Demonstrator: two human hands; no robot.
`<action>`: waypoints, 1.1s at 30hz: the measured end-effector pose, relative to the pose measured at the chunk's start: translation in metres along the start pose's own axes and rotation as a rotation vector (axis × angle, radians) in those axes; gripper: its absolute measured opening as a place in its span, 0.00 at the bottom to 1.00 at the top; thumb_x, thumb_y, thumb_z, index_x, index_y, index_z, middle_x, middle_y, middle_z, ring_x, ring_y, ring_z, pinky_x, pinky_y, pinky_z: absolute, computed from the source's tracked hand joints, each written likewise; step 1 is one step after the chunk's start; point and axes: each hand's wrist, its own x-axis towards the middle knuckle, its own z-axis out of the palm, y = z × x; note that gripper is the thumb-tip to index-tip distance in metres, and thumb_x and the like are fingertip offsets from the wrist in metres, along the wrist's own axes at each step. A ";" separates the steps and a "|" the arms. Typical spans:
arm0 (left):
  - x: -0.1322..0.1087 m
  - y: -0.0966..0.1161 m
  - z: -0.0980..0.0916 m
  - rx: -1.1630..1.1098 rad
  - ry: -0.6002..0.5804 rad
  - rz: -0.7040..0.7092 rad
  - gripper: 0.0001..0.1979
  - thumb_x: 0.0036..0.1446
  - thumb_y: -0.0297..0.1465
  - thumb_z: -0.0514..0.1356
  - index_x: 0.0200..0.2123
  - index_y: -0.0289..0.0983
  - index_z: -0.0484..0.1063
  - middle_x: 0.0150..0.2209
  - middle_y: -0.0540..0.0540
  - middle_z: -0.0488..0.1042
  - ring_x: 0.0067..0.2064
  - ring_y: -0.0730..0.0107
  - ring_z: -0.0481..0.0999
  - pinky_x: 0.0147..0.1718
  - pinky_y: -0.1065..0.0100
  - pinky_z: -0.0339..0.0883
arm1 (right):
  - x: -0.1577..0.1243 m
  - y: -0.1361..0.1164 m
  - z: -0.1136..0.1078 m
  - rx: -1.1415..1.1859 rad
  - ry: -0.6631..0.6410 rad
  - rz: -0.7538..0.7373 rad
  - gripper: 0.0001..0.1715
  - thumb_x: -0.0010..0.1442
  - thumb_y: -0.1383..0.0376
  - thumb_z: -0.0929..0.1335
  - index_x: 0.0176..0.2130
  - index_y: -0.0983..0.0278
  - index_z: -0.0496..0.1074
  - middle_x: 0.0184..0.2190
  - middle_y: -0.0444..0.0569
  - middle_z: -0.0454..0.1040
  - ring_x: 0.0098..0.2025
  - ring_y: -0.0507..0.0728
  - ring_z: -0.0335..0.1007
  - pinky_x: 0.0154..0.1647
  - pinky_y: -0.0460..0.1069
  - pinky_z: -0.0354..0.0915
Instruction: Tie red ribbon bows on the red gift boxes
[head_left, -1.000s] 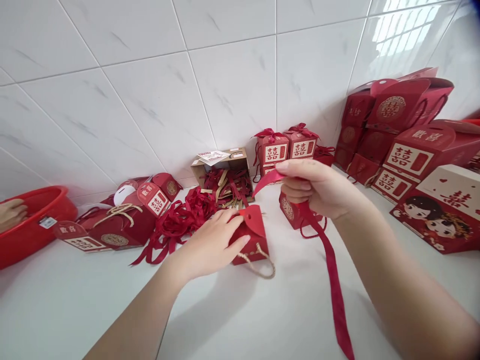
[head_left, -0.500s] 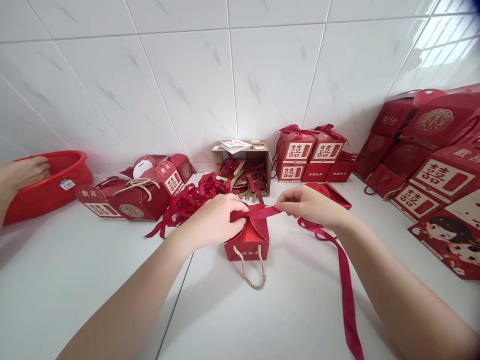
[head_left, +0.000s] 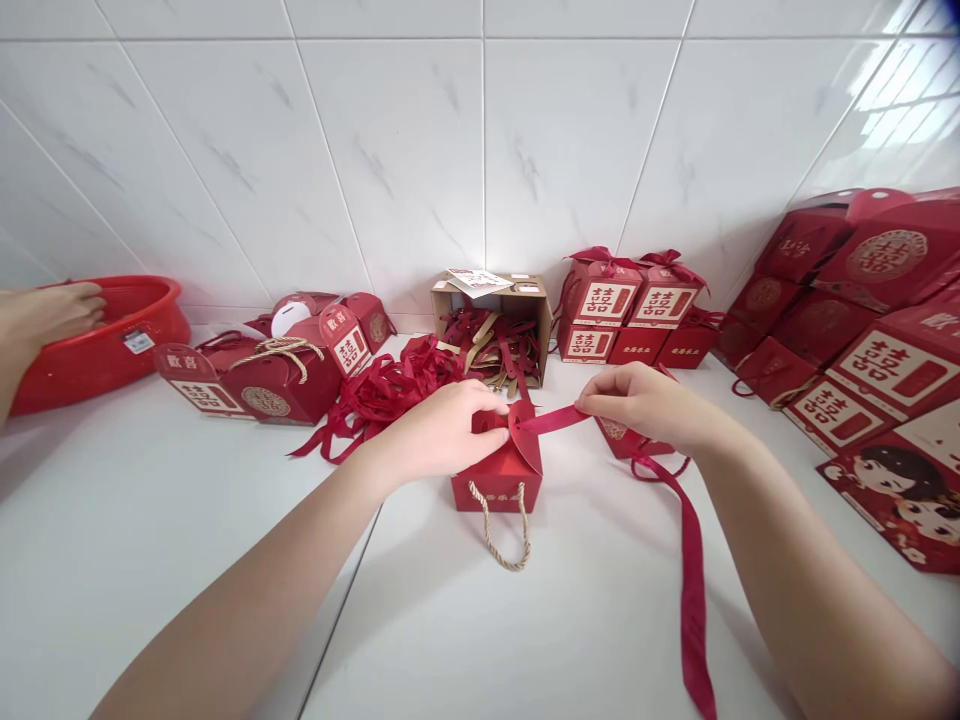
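Note:
A small red gift box with a twisted beige rope handle stands upright at the middle of the white table. My left hand pinches the top flaps of this box between thumb and fingers. My right hand is closed on the end of a red ribbon, which stretches sideways from a hole in the flap. Below my right wrist lies another red box, partly hidden by the hand. A long ribbon trails from there toward the table's front.
A heap of red ribbons lies beside a cardboard box full of straps and ribbons. Red boxes stand at left, bow-tied boxes behind, a tall stack at right. Another person's hand reaches into a red basin.
My right hand has moved right and slightly up, drawing the ribbon out farther from the flap. My left hand stays on the box top. The view has shifted slightly.

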 end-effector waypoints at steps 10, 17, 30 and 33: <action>0.000 0.002 0.002 -0.016 -0.008 0.004 0.12 0.57 0.37 0.56 0.39 0.42 0.78 0.45 0.46 0.75 0.39 0.62 0.76 0.34 0.66 0.67 | 0.001 -0.001 0.004 0.113 0.051 0.032 0.15 0.52 0.60 0.67 0.21 0.63 0.61 0.18 0.39 0.55 0.19 0.47 0.46 0.18 0.45 0.45; 0.003 0.000 0.007 -0.066 0.011 -0.020 0.11 0.58 0.36 0.55 0.36 0.41 0.77 0.45 0.48 0.74 0.41 0.64 0.75 0.38 0.65 0.67 | 0.000 -0.008 0.010 0.107 0.073 0.054 0.14 0.53 0.59 0.67 0.22 0.64 0.64 0.19 0.40 0.59 0.18 0.46 0.49 0.17 0.45 0.47; -0.002 0.012 0.001 -0.304 0.071 -0.026 0.09 0.64 0.35 0.48 0.32 0.41 0.63 0.27 0.55 0.61 0.27 0.74 0.61 0.26 0.70 0.56 | 0.007 -0.005 0.044 0.112 0.056 -0.490 0.18 0.65 0.57 0.63 0.52 0.59 0.68 0.53 0.50 0.70 0.54 0.57 0.65 0.55 0.54 0.63; -0.003 0.016 0.000 -0.329 0.180 0.083 0.10 0.65 0.37 0.49 0.34 0.40 0.65 0.32 0.53 0.65 0.34 0.71 0.65 0.34 0.69 0.60 | 0.007 -0.008 0.047 0.247 -0.002 -0.480 0.16 0.65 0.56 0.64 0.49 0.60 0.69 0.49 0.50 0.72 0.51 0.57 0.68 0.52 0.55 0.64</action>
